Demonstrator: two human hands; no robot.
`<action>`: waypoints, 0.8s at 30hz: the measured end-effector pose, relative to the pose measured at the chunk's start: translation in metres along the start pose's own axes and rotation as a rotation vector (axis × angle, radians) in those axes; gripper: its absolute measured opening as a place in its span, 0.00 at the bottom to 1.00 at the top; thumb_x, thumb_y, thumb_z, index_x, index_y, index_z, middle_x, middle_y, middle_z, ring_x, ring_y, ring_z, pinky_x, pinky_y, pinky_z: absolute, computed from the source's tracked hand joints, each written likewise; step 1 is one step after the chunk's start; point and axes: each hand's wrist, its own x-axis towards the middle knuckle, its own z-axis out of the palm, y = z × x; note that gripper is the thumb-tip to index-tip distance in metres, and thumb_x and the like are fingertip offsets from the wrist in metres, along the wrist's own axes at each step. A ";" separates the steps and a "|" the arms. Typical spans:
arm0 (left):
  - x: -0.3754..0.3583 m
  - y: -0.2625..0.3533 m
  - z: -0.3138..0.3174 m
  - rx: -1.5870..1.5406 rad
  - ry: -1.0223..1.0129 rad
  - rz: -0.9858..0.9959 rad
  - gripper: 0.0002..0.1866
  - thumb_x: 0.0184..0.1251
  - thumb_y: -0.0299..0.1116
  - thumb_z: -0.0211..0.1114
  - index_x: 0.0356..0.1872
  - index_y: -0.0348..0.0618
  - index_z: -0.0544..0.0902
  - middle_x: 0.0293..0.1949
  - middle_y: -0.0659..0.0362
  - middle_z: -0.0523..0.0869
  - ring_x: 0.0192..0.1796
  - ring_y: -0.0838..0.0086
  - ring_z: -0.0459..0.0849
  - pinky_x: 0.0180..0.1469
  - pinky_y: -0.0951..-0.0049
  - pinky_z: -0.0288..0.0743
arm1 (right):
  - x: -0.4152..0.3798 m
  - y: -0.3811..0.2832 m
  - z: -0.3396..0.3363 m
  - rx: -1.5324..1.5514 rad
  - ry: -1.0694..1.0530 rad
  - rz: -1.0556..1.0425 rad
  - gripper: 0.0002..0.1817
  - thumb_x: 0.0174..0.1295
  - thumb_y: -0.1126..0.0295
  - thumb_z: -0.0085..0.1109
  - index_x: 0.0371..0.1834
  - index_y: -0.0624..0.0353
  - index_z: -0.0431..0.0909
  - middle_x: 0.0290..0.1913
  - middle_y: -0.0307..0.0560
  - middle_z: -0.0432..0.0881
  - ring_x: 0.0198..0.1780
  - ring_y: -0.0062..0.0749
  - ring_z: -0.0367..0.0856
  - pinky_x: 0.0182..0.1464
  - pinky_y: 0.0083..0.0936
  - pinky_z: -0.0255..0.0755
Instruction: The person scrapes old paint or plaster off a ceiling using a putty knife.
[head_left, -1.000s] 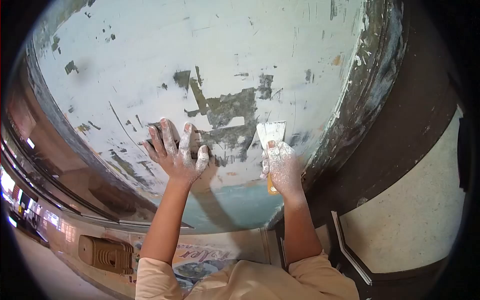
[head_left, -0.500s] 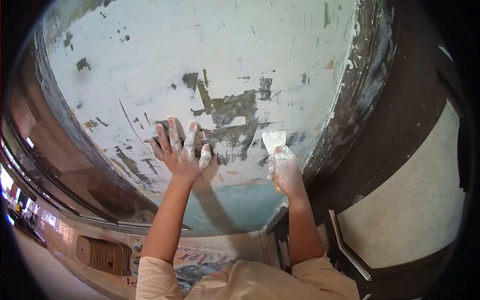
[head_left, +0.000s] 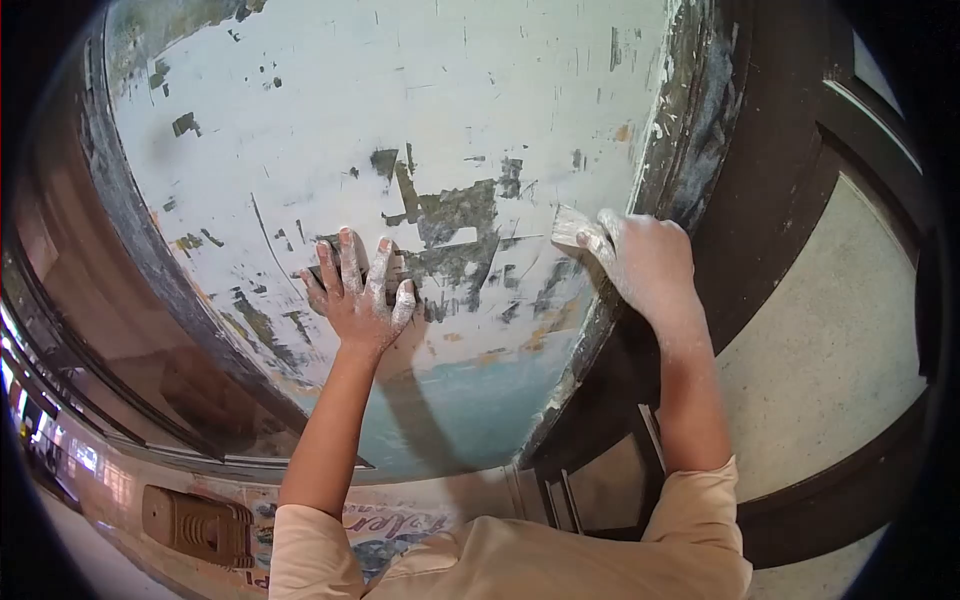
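Observation:
A wall (head_left: 330, 120) with a patchy white coat and dark grey bare spots fills the middle of the view. My left hand (head_left: 362, 300) lies against it with fingers spread, dusted white. In my right hand (head_left: 645, 255) is a putty knife (head_left: 575, 230), gripped with the fingers wrapped round it; its handle is hidden by the hand. The white-smeared blade points left and meets the wall near its right border, beside the rough dark edge strip (head_left: 690, 170). White powder covers the right fingers too.
Dark framed panelling (head_left: 780, 200) with pale panels stands at the right. Lower left, a brown plastic stool (head_left: 197, 525) rests near a printed sheet (head_left: 400, 525) on the floor. Glossy brown panelling (head_left: 150, 350) borders the wall's left. Blue-green paint (head_left: 470, 410) shows low on the wall.
My right hand has moved right and up with the putty knife, and its blade has turned to point left. My left hand stays on the same wall spot. The view has shifted slightly.

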 end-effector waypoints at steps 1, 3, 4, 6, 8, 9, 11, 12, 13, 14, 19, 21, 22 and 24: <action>0.000 0.000 0.000 -0.005 0.001 0.002 0.33 0.52 0.49 0.65 0.63 0.58 0.77 0.74 0.46 0.60 0.77 0.47 0.49 0.73 0.37 0.32 | 0.004 0.002 -0.002 -0.030 -0.017 -0.009 0.19 0.66 0.51 0.52 0.33 0.55 0.79 0.30 0.53 0.83 0.35 0.51 0.83 0.38 0.44 0.75; 0.000 0.001 0.000 -0.016 0.000 -0.013 0.33 0.52 0.50 0.65 0.63 0.58 0.77 0.74 0.46 0.60 0.77 0.46 0.49 0.73 0.37 0.32 | 0.009 0.003 -0.004 -0.065 -0.032 -0.016 0.18 0.65 0.51 0.52 0.32 0.55 0.80 0.30 0.52 0.83 0.35 0.49 0.83 0.38 0.42 0.75; -0.001 0.001 0.000 -0.019 0.000 -0.014 0.33 0.52 0.50 0.65 0.63 0.58 0.77 0.74 0.46 0.60 0.77 0.46 0.49 0.73 0.37 0.32 | 0.011 0.003 -0.003 -0.069 -0.030 -0.032 0.18 0.65 0.51 0.53 0.32 0.55 0.80 0.29 0.52 0.83 0.35 0.49 0.84 0.38 0.42 0.75; 0.000 0.000 0.000 -0.020 0.008 -0.002 0.33 0.53 0.50 0.65 0.63 0.58 0.77 0.74 0.46 0.61 0.77 0.47 0.49 0.72 0.37 0.31 | 0.014 0.002 -0.002 -0.073 -0.025 -0.049 0.18 0.64 0.51 0.53 0.32 0.55 0.80 0.29 0.51 0.83 0.35 0.48 0.84 0.38 0.42 0.75; -0.001 -0.001 0.000 -0.017 0.005 -0.001 0.33 0.53 0.50 0.65 0.63 0.57 0.77 0.74 0.46 0.61 0.77 0.47 0.49 0.72 0.37 0.31 | 0.015 0.000 0.000 -0.093 -0.015 -0.036 0.18 0.64 0.51 0.54 0.32 0.55 0.80 0.28 0.50 0.83 0.34 0.48 0.84 0.37 0.41 0.74; -0.001 0.000 0.000 -0.015 0.000 0.001 0.32 0.53 0.50 0.65 0.63 0.57 0.77 0.74 0.46 0.61 0.77 0.47 0.48 0.72 0.37 0.31 | 0.015 -0.001 0.000 -0.094 -0.016 -0.037 0.18 0.64 0.51 0.54 0.32 0.55 0.80 0.28 0.50 0.83 0.34 0.48 0.84 0.37 0.41 0.74; 0.000 0.000 -0.001 -0.013 -0.001 -0.001 0.32 0.53 0.49 0.65 0.63 0.56 0.77 0.74 0.46 0.61 0.77 0.46 0.48 0.72 0.37 0.31 | 0.015 -0.003 -0.001 -0.085 0.000 -0.021 0.17 0.64 0.52 0.54 0.32 0.55 0.80 0.28 0.50 0.83 0.34 0.48 0.84 0.37 0.41 0.74; 0.000 0.001 -0.001 -0.018 0.001 -0.003 0.32 0.53 0.49 0.65 0.63 0.56 0.77 0.74 0.46 0.61 0.77 0.46 0.48 0.72 0.37 0.31 | 0.014 -0.003 0.000 -0.086 -0.005 -0.021 0.17 0.64 0.52 0.54 0.32 0.55 0.80 0.28 0.50 0.83 0.34 0.48 0.84 0.37 0.41 0.74; 0.001 0.001 -0.001 -0.024 0.003 -0.004 0.32 0.53 0.49 0.65 0.63 0.56 0.77 0.74 0.46 0.61 0.77 0.46 0.48 0.72 0.37 0.30 | 0.015 -0.003 0.000 -0.086 0.013 -0.034 0.17 0.64 0.52 0.54 0.32 0.55 0.80 0.28 0.49 0.83 0.34 0.47 0.84 0.37 0.40 0.74; 0.001 0.001 -0.001 -0.033 -0.003 -0.009 0.32 0.53 0.49 0.65 0.63 0.57 0.77 0.73 0.46 0.61 0.77 0.45 0.48 0.72 0.36 0.31 | 0.014 -0.003 0.001 -0.086 0.029 -0.046 0.17 0.64 0.52 0.54 0.32 0.55 0.80 0.28 0.49 0.83 0.33 0.47 0.83 0.37 0.40 0.74; 0.002 0.003 0.001 -0.051 -0.008 -0.035 0.32 0.52 0.49 0.66 0.63 0.58 0.77 0.73 0.46 0.61 0.77 0.45 0.48 0.72 0.35 0.33 | 0.013 0.001 0.010 -0.083 0.102 -0.066 0.16 0.64 0.52 0.55 0.31 0.53 0.80 0.26 0.48 0.83 0.31 0.45 0.84 0.36 0.40 0.73; 0.001 0.003 0.001 -0.056 0.014 -0.038 0.32 0.52 0.49 0.66 0.62 0.58 0.78 0.73 0.47 0.61 0.77 0.45 0.48 0.72 0.35 0.32 | 0.013 0.000 0.010 -0.056 0.102 -0.058 0.16 0.63 0.52 0.55 0.32 0.54 0.80 0.26 0.48 0.83 0.31 0.44 0.85 0.36 0.40 0.73; 0.001 0.003 0.002 -0.055 0.001 -0.045 0.32 0.52 0.48 0.66 0.63 0.58 0.77 0.74 0.47 0.60 0.77 0.44 0.47 0.72 0.35 0.32 | 0.013 0.000 0.010 -0.058 0.100 -0.062 0.16 0.64 0.52 0.55 0.32 0.54 0.80 0.27 0.48 0.84 0.32 0.45 0.85 0.36 0.40 0.72; 0.002 0.003 0.001 -0.064 0.002 -0.041 0.32 0.52 0.48 0.66 0.63 0.58 0.77 0.74 0.47 0.60 0.77 0.44 0.47 0.72 0.35 0.32 | 0.012 0.000 0.010 -0.063 0.089 -0.054 0.16 0.64 0.52 0.55 0.32 0.54 0.80 0.27 0.48 0.84 0.32 0.45 0.85 0.37 0.40 0.72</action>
